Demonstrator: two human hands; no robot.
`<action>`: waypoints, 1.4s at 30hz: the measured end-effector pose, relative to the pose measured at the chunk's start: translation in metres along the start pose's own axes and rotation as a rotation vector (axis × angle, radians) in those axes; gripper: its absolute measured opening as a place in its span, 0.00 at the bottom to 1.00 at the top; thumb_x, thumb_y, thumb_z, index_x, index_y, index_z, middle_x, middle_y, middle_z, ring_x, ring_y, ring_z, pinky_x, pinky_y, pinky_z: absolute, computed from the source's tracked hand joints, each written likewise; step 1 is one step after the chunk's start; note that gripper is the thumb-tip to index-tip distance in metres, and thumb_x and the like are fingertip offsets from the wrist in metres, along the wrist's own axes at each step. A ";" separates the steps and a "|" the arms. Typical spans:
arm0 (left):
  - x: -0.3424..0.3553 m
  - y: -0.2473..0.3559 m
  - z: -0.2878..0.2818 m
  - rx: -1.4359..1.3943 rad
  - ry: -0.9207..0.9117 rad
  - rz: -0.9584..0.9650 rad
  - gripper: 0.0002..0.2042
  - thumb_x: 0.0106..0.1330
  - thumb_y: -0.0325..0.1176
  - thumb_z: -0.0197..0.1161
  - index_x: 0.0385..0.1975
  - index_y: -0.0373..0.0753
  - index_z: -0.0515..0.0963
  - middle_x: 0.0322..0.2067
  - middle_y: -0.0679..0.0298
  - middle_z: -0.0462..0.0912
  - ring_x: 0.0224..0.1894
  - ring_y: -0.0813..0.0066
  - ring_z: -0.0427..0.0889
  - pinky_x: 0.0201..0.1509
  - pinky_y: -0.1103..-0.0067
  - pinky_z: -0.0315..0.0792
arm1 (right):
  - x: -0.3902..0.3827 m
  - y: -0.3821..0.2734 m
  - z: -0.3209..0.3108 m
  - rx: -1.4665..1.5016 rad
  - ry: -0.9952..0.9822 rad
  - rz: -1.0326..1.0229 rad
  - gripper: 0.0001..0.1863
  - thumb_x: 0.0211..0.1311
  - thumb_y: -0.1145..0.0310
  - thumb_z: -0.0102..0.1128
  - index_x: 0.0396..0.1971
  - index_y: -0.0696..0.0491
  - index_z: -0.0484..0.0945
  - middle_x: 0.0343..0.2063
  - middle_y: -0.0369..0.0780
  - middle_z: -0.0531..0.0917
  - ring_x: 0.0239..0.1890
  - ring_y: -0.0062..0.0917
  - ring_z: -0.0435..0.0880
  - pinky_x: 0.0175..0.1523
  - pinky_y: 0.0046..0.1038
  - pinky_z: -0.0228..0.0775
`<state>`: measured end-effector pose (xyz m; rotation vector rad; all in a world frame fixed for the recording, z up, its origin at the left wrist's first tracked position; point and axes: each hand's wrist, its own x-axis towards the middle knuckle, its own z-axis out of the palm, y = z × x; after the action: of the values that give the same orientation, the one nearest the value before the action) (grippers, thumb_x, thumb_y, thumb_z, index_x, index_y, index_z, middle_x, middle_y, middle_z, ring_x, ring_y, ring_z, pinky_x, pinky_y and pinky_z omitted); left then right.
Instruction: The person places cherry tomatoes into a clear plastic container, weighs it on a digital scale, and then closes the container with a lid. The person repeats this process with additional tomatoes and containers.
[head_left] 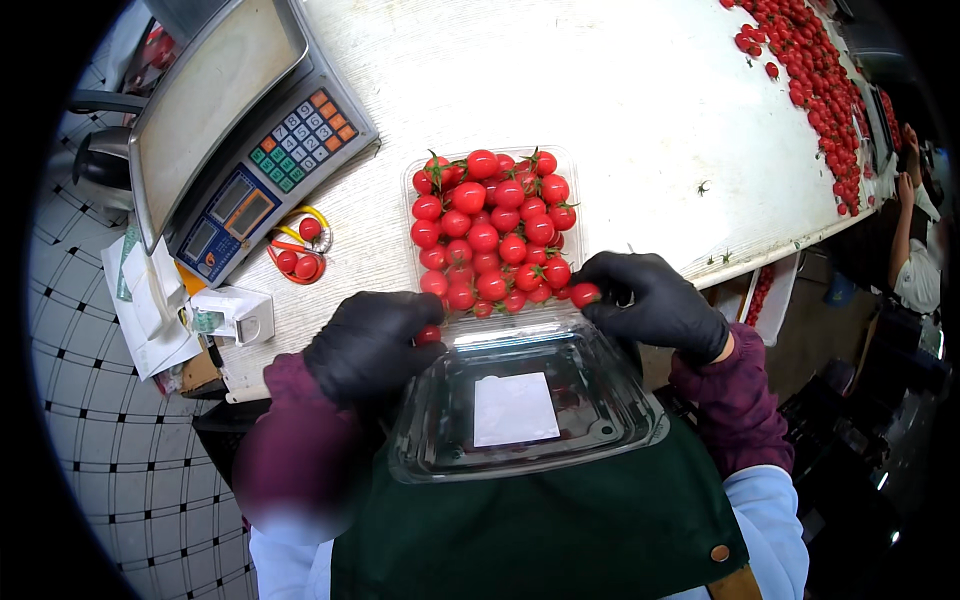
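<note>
A clear plastic clamshell box [410,205] lies open in front of me, its base heaped with red cherry tomatoes [483,237], some with green stalks. Its lid [640,425] hangs toward me over my dark green apron, a blank-looking white label [516,409] on it. At the box's near left corner, my left hand [365,342], in a black glove, is closed with a cherry tomato [428,335] at its fingertips. My right hand [655,303], gloved alike, pinches another cherry tomato [585,294] at the near right corner.
A digital scale [290,140] with a steel pan stands at the left. Beside it are red and yellow rings [300,262] with a few tomatoes and a white tape dispenser [238,316]. A long pile of tomatoes [815,95] covers the table's far right. Another person's arm [900,225] shows beyond.
</note>
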<state>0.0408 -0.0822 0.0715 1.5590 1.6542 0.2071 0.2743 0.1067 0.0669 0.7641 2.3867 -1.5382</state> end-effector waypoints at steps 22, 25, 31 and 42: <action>0.061 -0.017 -0.011 0.052 0.909 0.081 0.15 0.57 0.26 0.59 0.46 0.39 0.74 0.42 0.55 0.75 0.46 0.58 0.73 0.49 0.70 0.69 | 0.046 -0.002 0.011 -0.677 0.366 -0.425 0.18 0.49 0.71 0.57 0.43 0.45 0.75 0.32 0.39 0.73 0.34 0.32 0.75 0.31 0.31 0.72; 0.079 -0.024 -0.001 0.209 0.796 0.100 0.15 0.56 0.26 0.60 0.45 0.39 0.74 0.43 0.58 0.76 0.45 0.59 0.74 0.50 0.72 0.68 | 0.052 0.002 0.010 -0.717 0.324 -0.464 0.18 0.46 0.70 0.59 0.42 0.47 0.76 0.32 0.39 0.73 0.34 0.32 0.75 0.31 0.32 0.72; 0.073 -0.016 0.000 0.177 0.676 -0.132 0.12 0.54 0.26 0.61 0.40 0.38 0.74 0.38 0.59 0.76 0.41 0.59 0.74 0.46 0.71 0.69 | 0.058 0.004 0.014 -0.566 0.398 -0.440 0.17 0.42 0.65 0.66 0.36 0.50 0.76 0.32 0.39 0.74 0.34 0.33 0.75 0.32 0.32 0.72; 0.004 -0.052 0.043 -0.689 0.754 -0.305 0.14 0.64 0.34 0.56 0.45 0.33 0.72 0.37 0.61 0.77 0.39 0.73 0.77 0.45 0.76 0.72 | 0.104 0.040 -0.029 0.164 0.296 -0.167 0.14 0.57 0.64 0.59 0.41 0.57 0.76 0.33 0.40 0.79 0.34 0.24 0.77 0.41 0.25 0.70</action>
<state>0.0303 -0.1070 0.0092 0.7101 2.0331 1.1726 0.2107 0.1784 0.0030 0.9026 2.6144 -1.8189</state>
